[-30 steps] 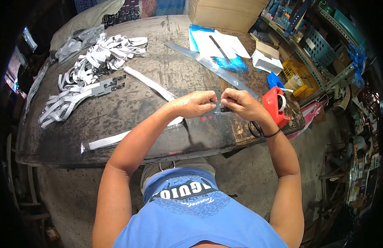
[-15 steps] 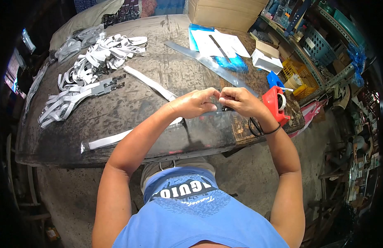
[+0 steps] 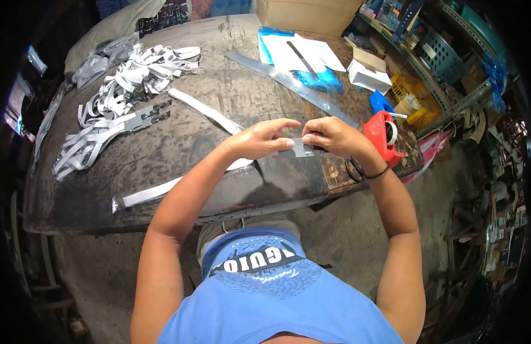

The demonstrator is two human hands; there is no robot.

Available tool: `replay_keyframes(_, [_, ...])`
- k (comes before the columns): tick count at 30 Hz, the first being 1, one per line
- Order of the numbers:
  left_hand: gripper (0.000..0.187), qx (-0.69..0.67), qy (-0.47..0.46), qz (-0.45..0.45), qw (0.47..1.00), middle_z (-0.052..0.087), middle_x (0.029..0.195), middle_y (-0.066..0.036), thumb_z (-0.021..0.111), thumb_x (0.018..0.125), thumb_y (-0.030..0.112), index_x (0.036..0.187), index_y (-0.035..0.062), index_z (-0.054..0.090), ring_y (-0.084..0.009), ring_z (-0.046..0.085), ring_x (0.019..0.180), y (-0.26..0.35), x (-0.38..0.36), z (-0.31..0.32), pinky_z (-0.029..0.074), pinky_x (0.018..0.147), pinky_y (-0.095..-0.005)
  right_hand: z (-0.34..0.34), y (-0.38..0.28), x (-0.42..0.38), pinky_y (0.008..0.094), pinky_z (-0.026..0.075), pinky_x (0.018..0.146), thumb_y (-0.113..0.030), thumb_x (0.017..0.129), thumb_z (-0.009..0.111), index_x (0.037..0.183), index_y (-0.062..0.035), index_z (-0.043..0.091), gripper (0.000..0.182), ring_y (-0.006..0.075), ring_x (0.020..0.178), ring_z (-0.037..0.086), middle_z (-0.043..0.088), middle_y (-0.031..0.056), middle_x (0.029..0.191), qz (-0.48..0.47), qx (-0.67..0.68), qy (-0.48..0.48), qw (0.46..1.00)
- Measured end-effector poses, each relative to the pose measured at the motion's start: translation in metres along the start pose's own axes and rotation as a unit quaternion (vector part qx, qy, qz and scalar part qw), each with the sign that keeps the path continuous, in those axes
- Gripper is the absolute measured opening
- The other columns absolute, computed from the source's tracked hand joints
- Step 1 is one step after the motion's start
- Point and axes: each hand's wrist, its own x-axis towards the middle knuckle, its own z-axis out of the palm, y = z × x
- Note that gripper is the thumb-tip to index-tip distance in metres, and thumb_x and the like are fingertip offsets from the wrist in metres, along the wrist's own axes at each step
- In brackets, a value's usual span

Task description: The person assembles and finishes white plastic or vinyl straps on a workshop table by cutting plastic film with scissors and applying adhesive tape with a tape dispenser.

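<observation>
Over the table's near edge, my left hand (image 3: pixel 264 139) pinches the left side of a small flat grey card (image 3: pixel 297 149) between thumb and fingers. The card's right end, which carries a dark metal-looking clip, is pinched by my right hand (image 3: pixel 334 136); its fingers hide part of the clip. A white strap (image 3: pixel 207 114) in clear plastic runs from the table's middle to behind my left hand. Below that wrist, another white length (image 3: pixel 149 195) reaches toward the lower left. Whether these join the card is hidden.
White straps (image 3: pixel 133 80) are heaped at the left, beside bundled straps with grey cards (image 3: pixel 140 119). A red tape dispenser (image 3: pixel 380 135) stands right of my right hand. Behind lie a long clear strip (image 3: pixel 297 89), papers (image 3: pixel 323 53) and a white box (image 3: pixel 369 74).
My hands have drawn slightly apart, and more of the grey card shows between them. My left index finger has lifted away from my right hand. The view has shifted slightly.
</observation>
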Motion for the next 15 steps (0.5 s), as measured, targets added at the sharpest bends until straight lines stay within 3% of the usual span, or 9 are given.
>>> replay_keyframes(1, [0.048,-0.001,-0.001,-0.001,1.0,0.066,0.087,-0.007,0.062,0.093,0.024,0.136,0.0056,0.048,-0.0129,0.061,0.079,-0.008,0.0,-0.003,0.05,0.069,-0.0289,0.001,0.003,0.0,0.0305,0.044,0.058,-0.022,0.092,0.063,0.092,0.0005,0.063,0.022,0.013,0.062,0.053,0.058,0.0062,0.069,-0.006,-0.016,0.004,1.0])
replay_keyframes(3, [0.035,0.01,-0.058,-0.027,0.998,0.065,0.085,-0.006,0.063,0.093,0.025,0.119,0.0023,0.06,-0.0118,0.061,0.08,-0.029,0.003,-0.008,0.049,0.067,-0.0275,0.004,0.006,0.0,0.0308,0.045,0.059,-0.022,0.092,0.063,0.092,0.0004,0.064,0.022,0.0136,0.063,0.054,0.059,0.0072,0.07,-0.013,-0.031,0.007,0.999])
replay_keyframes(4, [0.035,0.01,-0.058,-0.028,0.998,0.065,0.085,-0.006,0.063,0.093,0.025,0.119,0.0023,0.06,-0.0118,0.061,0.08,-0.028,0.002,-0.007,0.049,0.067,-0.0275,0.005,0.007,0.0,0.0311,0.046,0.06,-0.021,0.091,0.063,0.093,0.0004,0.064,0.022,0.0141,0.065,0.056,0.06,0.0081,0.071,0.003,-0.028,0.007,1.0])
replay_keyframes(6, [0.028,0.035,-0.029,-0.041,0.998,0.065,0.082,-0.005,0.063,0.092,0.026,0.102,0.0005,0.064,-0.0107,0.062,0.08,-0.026,0.003,-0.003,0.049,0.068,-0.0276,0.006,0.007,0.0,0.0314,0.046,0.061,-0.021,0.091,0.063,0.093,0.0005,0.064,0.021,0.0146,0.066,0.057,0.061,0.009,0.072,0.019,-0.024,0.007,1.0])
replay_keyframes(15, [0.025,-0.006,0.018,-0.028,0.999,0.066,0.079,-0.003,0.061,0.093,0.024,0.099,-0.0001,0.065,-0.0097,0.061,0.079,-0.033,0.006,0.01,0.048,0.071,-0.0283,0.01,0.019,0.009,0.0314,0.046,0.061,-0.019,0.087,0.067,0.092,0.0007,0.063,0.021,0.0144,0.068,0.058,0.062,0.0086,0.073,-0.002,-0.041,-0.007,0.999])
